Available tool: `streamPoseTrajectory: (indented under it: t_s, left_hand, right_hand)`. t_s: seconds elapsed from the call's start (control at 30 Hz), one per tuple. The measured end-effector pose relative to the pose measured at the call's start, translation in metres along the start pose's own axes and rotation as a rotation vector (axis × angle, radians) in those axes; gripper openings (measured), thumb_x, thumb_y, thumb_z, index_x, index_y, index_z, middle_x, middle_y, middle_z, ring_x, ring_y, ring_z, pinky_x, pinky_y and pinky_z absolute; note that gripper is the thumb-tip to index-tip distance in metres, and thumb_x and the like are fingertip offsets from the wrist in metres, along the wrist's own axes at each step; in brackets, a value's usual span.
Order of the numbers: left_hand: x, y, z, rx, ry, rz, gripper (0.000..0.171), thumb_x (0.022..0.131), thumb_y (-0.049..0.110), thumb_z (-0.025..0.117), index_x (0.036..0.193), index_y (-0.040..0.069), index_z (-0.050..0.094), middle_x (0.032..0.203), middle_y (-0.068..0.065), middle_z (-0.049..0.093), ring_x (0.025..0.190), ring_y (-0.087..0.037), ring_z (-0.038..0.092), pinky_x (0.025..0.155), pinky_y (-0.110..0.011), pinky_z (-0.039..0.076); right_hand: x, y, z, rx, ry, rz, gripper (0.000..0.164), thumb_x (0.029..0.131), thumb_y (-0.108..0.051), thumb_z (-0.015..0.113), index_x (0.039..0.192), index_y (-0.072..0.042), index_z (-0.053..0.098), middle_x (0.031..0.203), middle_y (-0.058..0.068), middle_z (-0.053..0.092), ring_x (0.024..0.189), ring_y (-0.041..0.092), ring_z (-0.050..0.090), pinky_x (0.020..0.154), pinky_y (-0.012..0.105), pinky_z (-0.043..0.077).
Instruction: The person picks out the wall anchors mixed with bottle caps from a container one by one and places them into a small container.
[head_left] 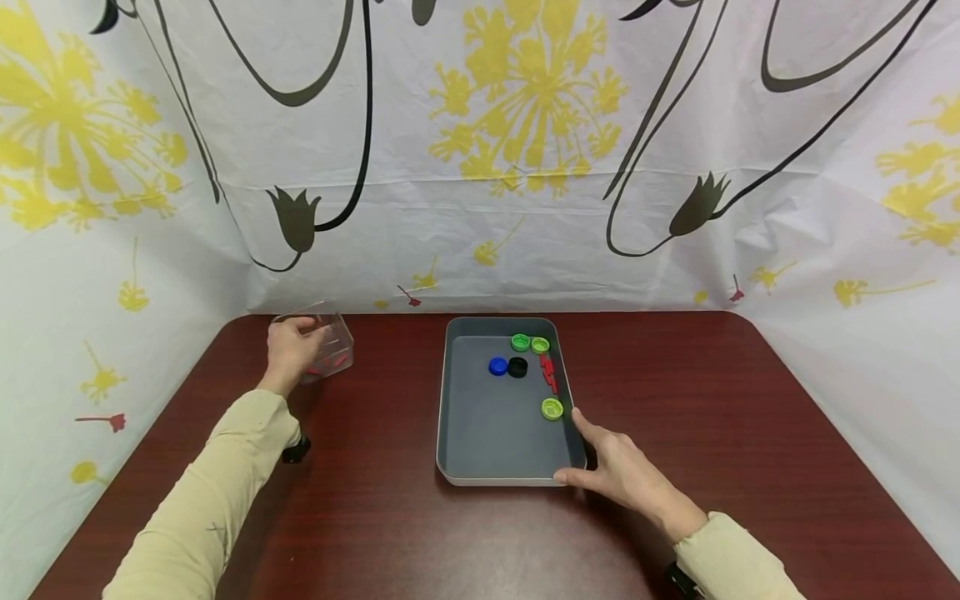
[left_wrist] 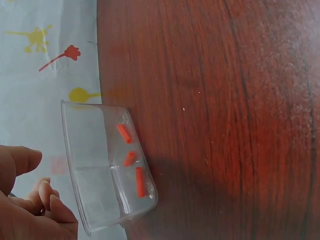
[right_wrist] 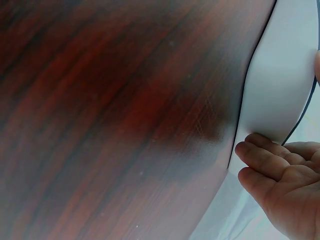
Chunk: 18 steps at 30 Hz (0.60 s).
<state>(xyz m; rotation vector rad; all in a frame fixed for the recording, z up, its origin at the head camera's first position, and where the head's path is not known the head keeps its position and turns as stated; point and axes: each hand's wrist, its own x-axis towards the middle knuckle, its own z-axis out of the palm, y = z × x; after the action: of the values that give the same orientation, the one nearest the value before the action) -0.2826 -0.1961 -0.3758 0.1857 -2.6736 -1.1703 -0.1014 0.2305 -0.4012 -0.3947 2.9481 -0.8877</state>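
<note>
My left hand (head_left: 291, 348) is at a clear plastic container (head_left: 341, 333) on the table's far left. In the left wrist view, a gap separates the thumb from the loosely bent fingers, with nothing visible between them. Several short red tubes (left_wrist: 140, 182) lie inside the container. My right hand (head_left: 626, 471) holds the near right corner of a grey tray (head_left: 495, 450), thumb and fingers spread around its outer edge. Inside the tray are a blue cap (head_left: 498, 366), a black cap (head_left: 517, 367), a green cap (head_left: 520, 342), yellow-green caps (head_left: 552, 408) and red tubes (head_left: 548, 373).
Both the tray and the container stand on a dark red-brown wooden table (head_left: 360, 533). A white sheet (head_left: 390, 250) printed with flowers hangs behind the table and along its sides. Bare tabletop lies between container and tray.
</note>
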Motion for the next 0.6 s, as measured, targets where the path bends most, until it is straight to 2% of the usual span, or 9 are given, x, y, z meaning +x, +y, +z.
streamPoseTrajectory:
  t_s: [0.13,0.23,0.33,0.5,0.6]
  left_hand:
    - [0.000,-0.001,0.003,-0.023,0.025,0.003,0.041,0.088,0.015,0.060,0.121,-0.010,0.057,0.128,-0.032,0.046,0.126,-0.041,0.038,0.104,-0.049,0.032]
    - [0.000,0.005,0.009,-0.034,0.064,0.072,0.036,0.086,0.011,0.061,0.115,-0.010,0.062,0.119,-0.030,0.058,0.116,-0.041,0.050,0.099,-0.047,0.039]
    - [-0.002,0.018,0.019,-0.034,0.053,0.150,0.034,0.085,0.010,0.062,0.113,-0.009,0.063,0.106,-0.028,0.065,0.103,-0.039,0.059,0.092,-0.046,0.043]
    - [-0.008,0.042,0.042,-0.061,-0.026,0.270,0.032,0.085,0.011,0.063,0.112,-0.007,0.065,0.098,-0.025,0.067,0.084,-0.035,0.063,0.080,-0.043,0.047]
    - [-0.014,0.059,0.056,-0.092,-0.111,0.304,0.032,0.087,0.012,0.064,0.113,-0.006,0.064,0.104,-0.023,0.066,0.085,-0.033,0.063,0.079,-0.042,0.048]
  right_hand:
    - [0.000,0.001,-0.001,0.004,-0.005,-0.001,0.097,0.074,-0.048,0.074,0.139,0.011,0.035,0.137,0.027,0.045,0.121,0.035,0.051,0.089,0.042,0.048]
    - [0.000,0.001,-0.002,0.004,-0.005,-0.003,0.096,0.074,-0.048,0.074,0.139,0.011,0.035,0.137,0.027,0.045,0.121,0.035,0.052,0.088,0.042,0.049]
    - [-0.001,0.001,-0.002,0.001,-0.002,-0.004,0.096,0.074,-0.047,0.075,0.139,0.012,0.035,0.137,0.027,0.045,0.121,0.035,0.052,0.088,0.042,0.049]
    - [0.000,0.001,0.000,0.004,-0.007,-0.002,0.096,0.075,-0.047,0.074,0.139,0.011,0.035,0.137,0.027,0.045,0.121,0.035,0.051,0.089,0.042,0.049]
    - [0.000,0.001,0.000,0.005,-0.005,0.000,0.095,0.075,-0.047,0.075,0.139,0.011,0.035,0.138,0.027,0.045,0.121,0.035,0.051,0.089,0.042,0.049]
